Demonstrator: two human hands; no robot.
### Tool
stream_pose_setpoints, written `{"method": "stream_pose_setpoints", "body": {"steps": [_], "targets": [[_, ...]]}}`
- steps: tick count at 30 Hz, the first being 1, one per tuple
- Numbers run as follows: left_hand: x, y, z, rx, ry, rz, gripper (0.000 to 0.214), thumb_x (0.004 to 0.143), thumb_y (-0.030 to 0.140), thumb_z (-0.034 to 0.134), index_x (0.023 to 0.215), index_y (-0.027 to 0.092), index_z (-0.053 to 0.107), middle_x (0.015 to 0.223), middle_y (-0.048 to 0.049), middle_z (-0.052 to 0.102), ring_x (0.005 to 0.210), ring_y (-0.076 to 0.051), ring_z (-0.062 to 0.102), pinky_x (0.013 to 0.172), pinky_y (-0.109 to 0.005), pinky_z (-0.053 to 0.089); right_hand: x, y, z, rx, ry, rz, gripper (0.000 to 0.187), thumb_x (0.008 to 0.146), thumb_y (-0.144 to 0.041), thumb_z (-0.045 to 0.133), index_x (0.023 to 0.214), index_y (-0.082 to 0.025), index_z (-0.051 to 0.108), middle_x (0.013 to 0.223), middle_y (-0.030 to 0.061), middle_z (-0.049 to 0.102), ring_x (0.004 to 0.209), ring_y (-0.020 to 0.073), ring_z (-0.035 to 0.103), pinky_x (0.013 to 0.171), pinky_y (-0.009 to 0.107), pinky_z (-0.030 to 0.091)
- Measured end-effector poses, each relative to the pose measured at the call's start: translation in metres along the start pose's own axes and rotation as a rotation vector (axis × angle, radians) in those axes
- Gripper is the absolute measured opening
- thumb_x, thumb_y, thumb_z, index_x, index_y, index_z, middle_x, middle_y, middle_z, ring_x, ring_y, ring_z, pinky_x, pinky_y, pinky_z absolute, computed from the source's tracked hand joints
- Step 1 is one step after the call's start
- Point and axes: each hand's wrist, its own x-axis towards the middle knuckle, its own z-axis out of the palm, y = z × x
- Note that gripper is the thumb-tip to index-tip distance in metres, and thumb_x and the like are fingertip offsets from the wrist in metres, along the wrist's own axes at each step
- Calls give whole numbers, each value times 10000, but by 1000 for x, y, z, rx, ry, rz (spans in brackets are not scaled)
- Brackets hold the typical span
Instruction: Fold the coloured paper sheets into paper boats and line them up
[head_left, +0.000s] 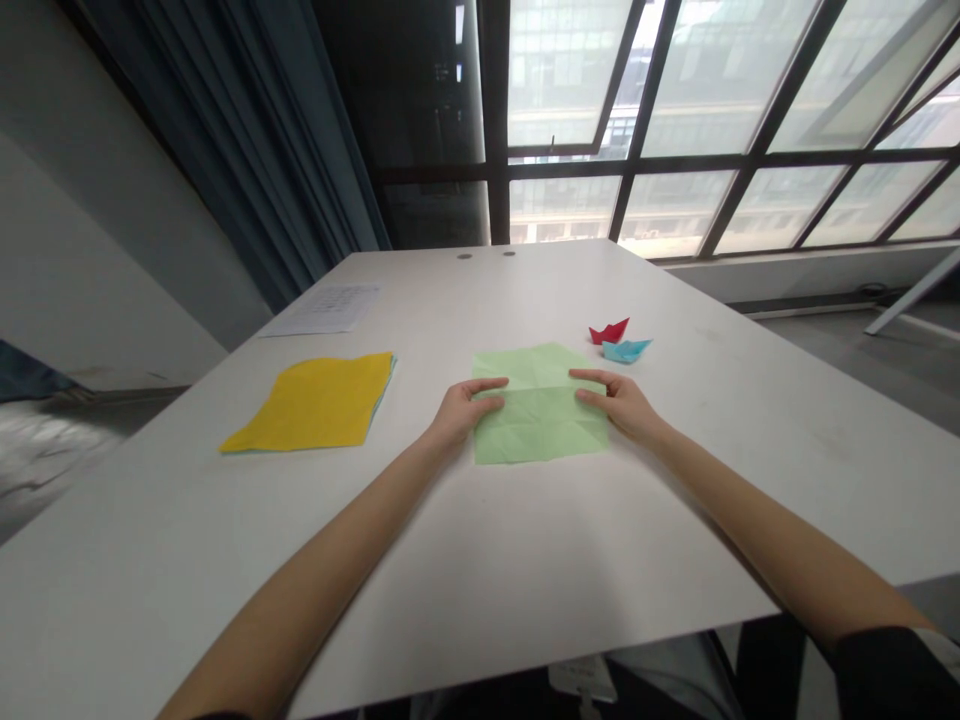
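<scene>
A light green sheet of paper (541, 430) with crossing fold creases lies unfolded on the white table in front of me. My left hand (459, 410) rests at its left side, thumb and index finger stretched apart over the edge. On the opposite side, my right hand (628, 405) touches the sheet in the same way, with its thumb and index finger spread. The other fingers of both hands are mostly hidden. Just beyond my right hand sit a red folded paper boat (609, 332) and a light blue one (626, 351).
A stack of coloured paper (319, 405), yellow on top, lies to the left on the table (480, 570). Farther back on that side is a printed white sheet (324, 310). Two round grommets are set near the far edge. Windows and a blue curtain (247, 130) stand behind.
</scene>
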Motion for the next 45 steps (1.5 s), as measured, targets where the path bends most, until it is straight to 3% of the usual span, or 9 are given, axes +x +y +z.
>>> {"method": "stream_pose_setpoints", "body": {"steps": [8,16,20,25,29,33,38,41,45], "targets": [[-6,1,8,-50,-15,60,490,549,290,771,1008,165,653,872,-68,678,714,-155,615,708,-302,494,-6,-2,17,204,26,17,407,575,-345,756,945,-205,662,870,44,700,771,192,649,744,354,511],[-12,0,20,280,157,309,219,603,306,731,796,205,710,977,-59,575,911,-190,543,758,-279,456,-12,1,34,132,48,-32,349,617,-444,705,875,-213,663,845,46,678,804,212,624,736,371,505],[-21,8,23,523,265,501,110,618,266,729,722,241,704,1187,-44,430,1117,-227,416,950,-345,357,-11,6,34,-106,188,-219,307,652,-476,667,829,-225,680,1143,69,536,1052,233,517,771,326,483],[-32,20,26,641,115,644,47,690,248,669,734,232,671,1257,-41,470,1215,-251,337,1017,-400,269,-11,1,31,-234,247,-320,267,708,-465,624,829,-232,674,1304,63,404,1127,242,453,765,322,469],[-37,25,30,543,-5,574,63,687,256,659,728,210,652,1007,-60,634,1086,-249,485,956,-367,347,-16,-6,34,-171,166,-293,257,735,-454,596,826,-219,649,958,54,630,859,191,576,713,313,468],[-35,21,30,498,-2,507,141,726,315,607,743,178,637,738,-25,635,723,-157,567,729,-252,435,-21,-10,39,-86,114,-252,270,703,-427,635,872,-218,612,728,9,628,663,148,568,614,273,455],[-25,11,23,503,139,407,208,733,368,576,747,165,619,614,15,573,510,-86,463,493,-189,356,-19,-7,40,-89,18,-271,260,750,-446,583,869,-215,595,751,6,608,678,131,548,630,257,447],[-21,8,20,509,196,362,230,704,388,595,755,164,603,641,19,580,504,-83,473,465,-182,343,-19,-4,39,-143,-84,-213,379,804,-527,465,849,-188,629,816,40,618,771,157,557,694,284,459],[-19,6,20,461,190,289,449,609,390,688,979,195,525,690,32,600,528,-97,534,472,-184,385,-23,-6,41,-183,-199,-211,495,805,-598,399,866,-172,644,935,72,607,855,189,554,717,303,463]]}}
